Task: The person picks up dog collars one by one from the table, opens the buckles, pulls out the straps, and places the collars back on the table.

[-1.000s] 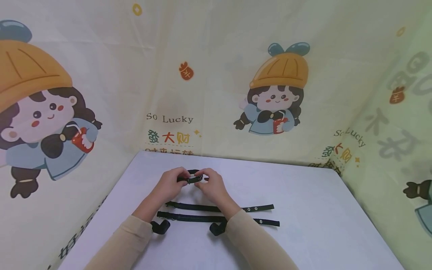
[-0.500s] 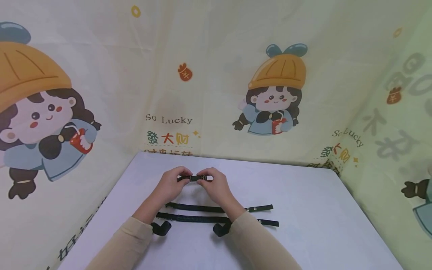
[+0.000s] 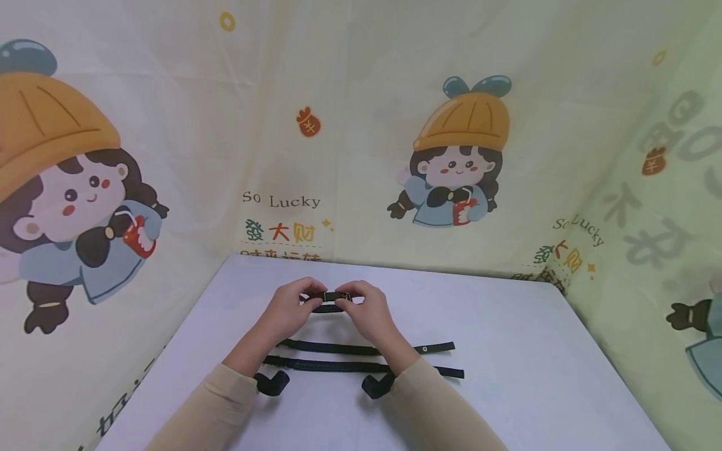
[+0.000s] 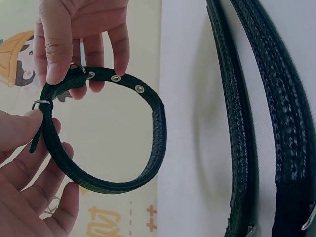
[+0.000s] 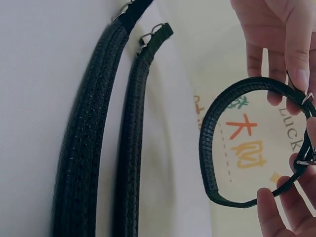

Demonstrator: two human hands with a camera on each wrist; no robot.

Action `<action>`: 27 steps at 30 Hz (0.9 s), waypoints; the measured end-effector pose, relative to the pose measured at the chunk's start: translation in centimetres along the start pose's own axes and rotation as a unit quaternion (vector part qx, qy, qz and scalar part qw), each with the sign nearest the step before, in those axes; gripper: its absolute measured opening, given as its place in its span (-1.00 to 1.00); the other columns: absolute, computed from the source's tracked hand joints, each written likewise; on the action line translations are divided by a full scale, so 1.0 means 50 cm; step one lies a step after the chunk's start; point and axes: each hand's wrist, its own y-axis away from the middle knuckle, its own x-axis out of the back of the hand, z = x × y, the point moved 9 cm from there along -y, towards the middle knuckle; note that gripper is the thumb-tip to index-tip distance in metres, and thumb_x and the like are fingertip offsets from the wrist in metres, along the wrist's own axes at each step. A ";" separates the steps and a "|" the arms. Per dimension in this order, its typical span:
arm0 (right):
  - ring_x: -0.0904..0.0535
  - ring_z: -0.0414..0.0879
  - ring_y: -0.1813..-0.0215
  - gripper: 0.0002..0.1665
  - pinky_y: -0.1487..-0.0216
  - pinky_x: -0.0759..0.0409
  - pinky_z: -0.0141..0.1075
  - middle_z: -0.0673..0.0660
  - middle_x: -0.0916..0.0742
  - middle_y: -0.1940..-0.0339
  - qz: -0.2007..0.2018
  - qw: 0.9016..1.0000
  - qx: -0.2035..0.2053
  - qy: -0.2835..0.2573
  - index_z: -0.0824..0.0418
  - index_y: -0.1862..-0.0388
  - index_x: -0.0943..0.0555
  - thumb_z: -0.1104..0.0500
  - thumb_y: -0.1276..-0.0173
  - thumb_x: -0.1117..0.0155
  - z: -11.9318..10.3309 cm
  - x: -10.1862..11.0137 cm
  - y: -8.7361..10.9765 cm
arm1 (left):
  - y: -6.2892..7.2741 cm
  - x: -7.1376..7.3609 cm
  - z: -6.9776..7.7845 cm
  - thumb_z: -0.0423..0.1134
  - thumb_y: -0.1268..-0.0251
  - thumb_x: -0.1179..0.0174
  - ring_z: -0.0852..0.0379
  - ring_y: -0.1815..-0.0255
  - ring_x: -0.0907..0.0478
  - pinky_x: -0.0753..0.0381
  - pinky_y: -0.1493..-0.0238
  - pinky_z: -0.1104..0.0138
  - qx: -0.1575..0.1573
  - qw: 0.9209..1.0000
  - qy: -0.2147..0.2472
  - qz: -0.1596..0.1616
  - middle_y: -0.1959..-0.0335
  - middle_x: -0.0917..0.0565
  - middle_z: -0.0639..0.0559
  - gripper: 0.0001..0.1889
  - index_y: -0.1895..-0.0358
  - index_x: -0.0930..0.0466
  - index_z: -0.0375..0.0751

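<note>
A dark green-black collar (image 3: 329, 308), bent into a ring, is held between both hands above the table's far part. My left hand (image 3: 286, 309) pinches it beside a small metal loop (image 4: 42, 102), where a short strap end sticks out. On the other side, my right hand (image 3: 370, 311) pinches the band near the metal buckle. The left wrist view shows metal eyelets (image 4: 116, 78) along the band and a braided stretch (image 4: 159, 131) opposite the hands. Fingers partly hide the buckle.
Two more dark collars, the farther one (image 3: 333, 346) and the nearer one (image 3: 338, 364), lie straight on the white table (image 3: 507, 351), side by side under the forearms. Black angled pieces (image 3: 273, 383) sit by the sleeves. A printed cloth (image 3: 361, 156) stands behind the table.
Both hands have shifted slightly right, the right one more. The collar ring has tilted, so its braided side now shows below the fingers instead of behind them.
</note>
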 end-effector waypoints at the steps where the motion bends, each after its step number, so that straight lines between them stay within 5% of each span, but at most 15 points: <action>1: -0.70 -0.09 -0.09 -0.81 -0.11 -0.77 -0.14 -0.05 -0.83 0.04 0.000 1.000 -0.002 -0.001 -0.01 0.02 -0.83 0.16 -0.42 -0.55 -0.002 0.002 0.002 | 0.001 0.000 0.003 -0.38 -0.44 -0.40 0.09 -0.03 -0.72 -0.69 -0.22 -0.01 -0.001 1.000 0.002 0.000 0.07 -0.83 0.11 -0.77 -0.03 -0.76 0.00; 19: -0.68 -0.06 -0.01 -0.82 0.06 -0.67 -0.19 -0.05 -0.83 0.08 -0.020 0.999 -0.019 -0.029 -0.08 -0.02 -0.82 0.05 -0.48 -0.50 -0.004 0.047 0.033 | 0.017 -0.013 0.045 -0.42 -0.38 -0.44 0.15 0.04 -0.70 -0.72 -0.12 0.12 -0.035 0.999 0.027 -0.007 0.09 -0.82 0.16 -0.67 -0.13 -0.74 0.00; 27: -0.70 -0.06 -0.02 -0.81 0.03 -0.66 -0.18 -0.06 -0.83 0.08 -0.008 0.999 -0.023 -0.022 -0.09 -0.03 -0.82 0.07 -0.48 -0.50 -0.013 0.072 0.041 | 0.023 -0.011 0.075 -0.41 -0.35 -0.47 0.21 0.11 -0.68 -0.72 -0.04 0.20 -0.071 0.997 0.020 0.013 0.12 -0.81 0.19 -0.67 -0.09 -0.75 0.02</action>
